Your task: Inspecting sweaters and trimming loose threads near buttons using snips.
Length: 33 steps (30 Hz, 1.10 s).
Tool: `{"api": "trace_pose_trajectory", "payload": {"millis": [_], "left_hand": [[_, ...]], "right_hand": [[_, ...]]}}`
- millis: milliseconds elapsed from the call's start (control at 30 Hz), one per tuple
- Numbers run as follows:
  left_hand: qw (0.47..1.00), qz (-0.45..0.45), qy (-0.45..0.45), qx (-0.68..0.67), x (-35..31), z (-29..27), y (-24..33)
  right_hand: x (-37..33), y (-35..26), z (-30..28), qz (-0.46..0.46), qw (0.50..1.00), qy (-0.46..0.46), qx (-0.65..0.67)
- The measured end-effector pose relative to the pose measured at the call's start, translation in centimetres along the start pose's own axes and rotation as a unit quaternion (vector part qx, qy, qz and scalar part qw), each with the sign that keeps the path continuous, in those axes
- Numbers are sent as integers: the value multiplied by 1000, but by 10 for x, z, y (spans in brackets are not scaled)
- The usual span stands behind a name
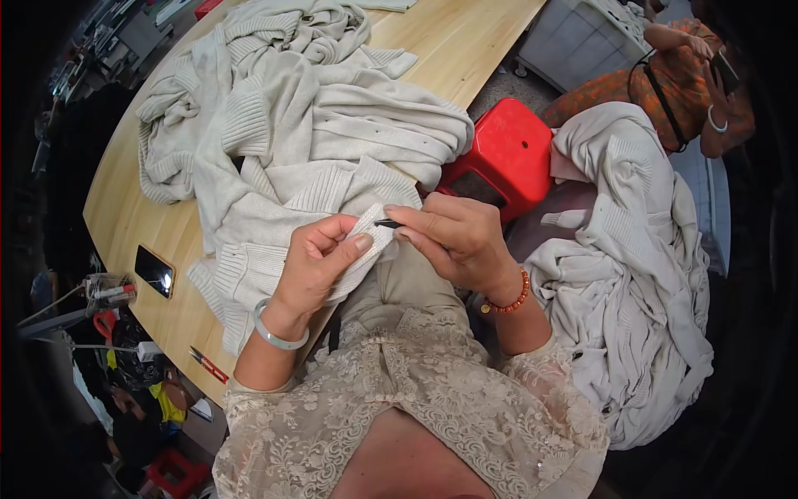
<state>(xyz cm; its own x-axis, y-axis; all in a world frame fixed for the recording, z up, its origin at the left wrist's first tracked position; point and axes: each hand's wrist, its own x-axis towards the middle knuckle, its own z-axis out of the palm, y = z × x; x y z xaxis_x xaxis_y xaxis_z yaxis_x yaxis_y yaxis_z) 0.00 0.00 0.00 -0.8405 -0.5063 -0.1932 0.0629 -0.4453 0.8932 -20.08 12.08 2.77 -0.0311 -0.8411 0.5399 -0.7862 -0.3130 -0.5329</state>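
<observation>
A cream knitted cardigan [287, 204] lies spread over the table's near edge and reaches my lap. My left hand [320, 262] pinches its ribbed edge between thumb and fingers. Close by on the right, my right hand [453, 237] is closed on a small dark, slim thing [387, 223], whose tip touches the knit band. Most of that thing is hidden by my fingers, so its kind does not show. Small dark spots, like buttonholes or buttons, run along a band of the knitwear farther up.
More cream knitwear [274, 91] is heaped on the wooden table [116, 179]. Left of it lie a phone [155, 271] and red thread snips [208, 364]. A red stool [515, 150] stands at right, beside a pile of knitwear [615, 291]. Another person [682, 83] stands beyond.
</observation>
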Motion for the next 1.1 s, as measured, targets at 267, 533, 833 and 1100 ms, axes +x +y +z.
{"api": "trace_pose_trajectory", "payload": {"millis": [267,533,833,1100], "left_hand": [[1000,-6,-5,25,0,5,5],[974,47,16,221,-12,-2,14],[971,58,67,222,-27,-19,19],[1000,-15,-3,21,-29,-31,18]], "right_hand": [[-1,1,6,233,928,56,285],[0,12,16,277,906,-27,318],[6,18,13,244,918,18,312],[11,31,12,274,901,41,333]]}}
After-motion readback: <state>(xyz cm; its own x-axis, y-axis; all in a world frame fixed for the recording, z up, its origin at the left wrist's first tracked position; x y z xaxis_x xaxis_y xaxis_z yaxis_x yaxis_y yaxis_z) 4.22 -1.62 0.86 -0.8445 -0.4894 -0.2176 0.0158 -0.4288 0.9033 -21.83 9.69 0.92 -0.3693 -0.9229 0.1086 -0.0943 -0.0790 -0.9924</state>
